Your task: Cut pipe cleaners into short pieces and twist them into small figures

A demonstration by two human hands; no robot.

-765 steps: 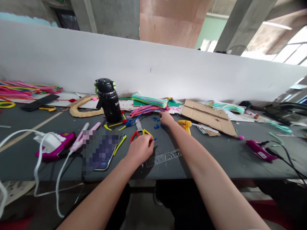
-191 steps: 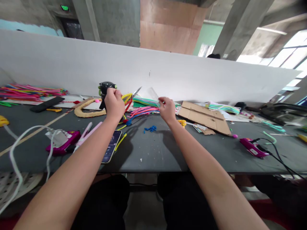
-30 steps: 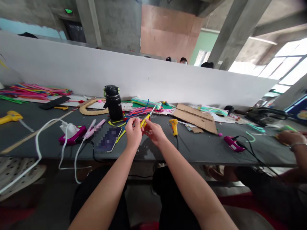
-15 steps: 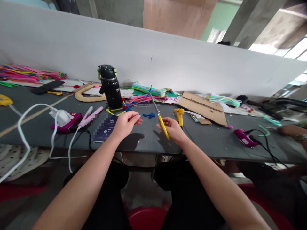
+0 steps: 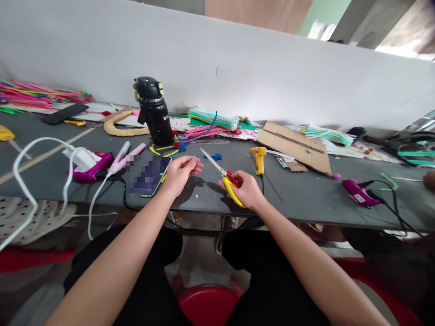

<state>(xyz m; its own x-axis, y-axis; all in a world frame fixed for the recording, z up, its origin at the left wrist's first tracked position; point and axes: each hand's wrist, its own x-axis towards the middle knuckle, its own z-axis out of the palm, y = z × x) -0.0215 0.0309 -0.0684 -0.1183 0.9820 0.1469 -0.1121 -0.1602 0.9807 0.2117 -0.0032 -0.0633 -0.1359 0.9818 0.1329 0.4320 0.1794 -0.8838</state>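
Observation:
My right hand is wrapped round the handles of a pair of scissors with yellow and red grips. Their blades point up and left over the table and look closed. To the left, my left hand hovers above the table with thumb and fingertips pinched together; whatever it holds is too small to make out. Just beyond the blade tip lies a small heap of blue pipe cleaner pieces. Pink, red and blue pipe cleaners lie behind it, one blue end sticking upward.
A black bottle stands behind a phone. A yellow glue gun is right of the scissors, near flattened cardboard. Purple power strips with cables lie at both sides. A red stool shows below the table. Part of another person's hand shows far right.
A second ago both hands were together at the scissors; they have since parted, the scissors staying in my right hand. Their blades have swung leftward. The view has tilted down.

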